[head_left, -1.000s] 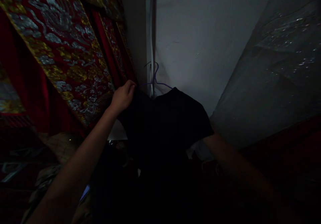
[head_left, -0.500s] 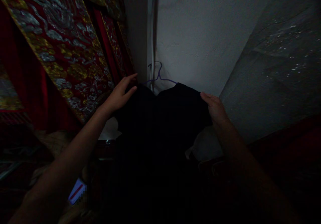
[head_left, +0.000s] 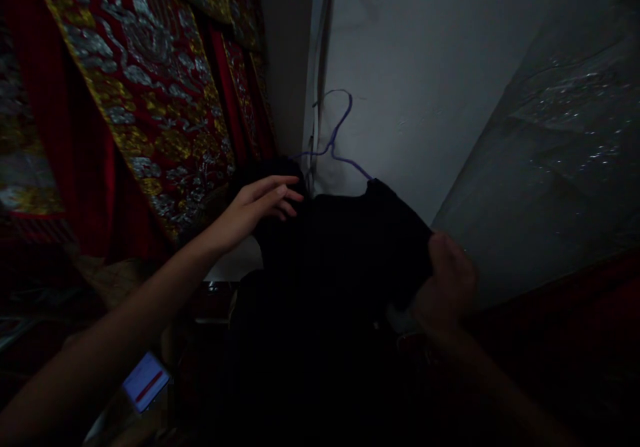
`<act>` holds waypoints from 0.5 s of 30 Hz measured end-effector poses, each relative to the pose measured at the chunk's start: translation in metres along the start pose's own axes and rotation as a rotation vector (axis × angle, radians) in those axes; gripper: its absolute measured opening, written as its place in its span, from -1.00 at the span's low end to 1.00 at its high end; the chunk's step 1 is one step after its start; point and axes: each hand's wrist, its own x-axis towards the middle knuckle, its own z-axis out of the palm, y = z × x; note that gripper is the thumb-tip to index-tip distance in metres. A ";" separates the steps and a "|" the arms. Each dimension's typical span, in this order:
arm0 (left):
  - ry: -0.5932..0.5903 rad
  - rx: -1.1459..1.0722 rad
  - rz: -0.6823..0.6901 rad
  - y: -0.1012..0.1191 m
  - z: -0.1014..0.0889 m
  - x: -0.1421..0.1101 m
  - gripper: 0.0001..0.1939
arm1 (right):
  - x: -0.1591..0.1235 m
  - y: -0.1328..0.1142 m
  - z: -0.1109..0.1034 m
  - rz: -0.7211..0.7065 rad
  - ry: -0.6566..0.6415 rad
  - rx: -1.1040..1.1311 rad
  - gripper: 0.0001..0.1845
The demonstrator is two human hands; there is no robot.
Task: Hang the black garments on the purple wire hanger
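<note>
A black short-sleeved shirt [head_left: 345, 247] hangs on a thin purple clothes hanger [head_left: 334, 143], its neckline and both shoulders facing me. The hanger tilts down toward the right, its hook close to a narrow strip on the wall. My left hand [head_left: 265, 200] is open at the shirt's left shoulder, fingers stretched to the right over the cloth; whether they press on it is hard to see. At the other side my right hand [head_left: 447, 277], somewhat smeared, is closed on the edge of the right sleeve. The lower part of the shirt fades into darkness.
Red cloth with gold and silver embroidery [head_left: 150, 80] hangs at the left. A pale wall [head_left: 400, 67] stands behind the hanger, with shiny clear plastic sheeting [head_left: 560, 140] to the right. Low at the left lies a lit phone-like screen [head_left: 146, 381].
My right hand has moved down and right, drawing the sleeve with it. The hanger has tipped to the right. My left hand has shifted right and slightly down over the shoulder.
</note>
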 end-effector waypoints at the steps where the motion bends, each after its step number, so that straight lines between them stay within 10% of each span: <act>1: -0.015 -0.081 -0.026 0.002 0.005 -0.003 -0.49 | -0.013 -0.005 -0.003 -0.098 -0.106 -0.030 -0.76; 7: -0.122 -0.409 -0.355 0.013 0.030 -0.030 -0.63 | -0.047 -0.031 0.004 -0.588 -1.248 0.101 -0.48; 12: -0.576 -0.166 -0.675 0.033 0.022 -0.061 -0.76 | -0.022 0.007 0.023 -0.380 -1.061 -0.183 -0.84; 15: -0.574 0.211 -0.581 0.043 0.011 -0.069 -0.72 | -0.009 0.042 0.027 -0.311 -0.871 -0.346 -0.64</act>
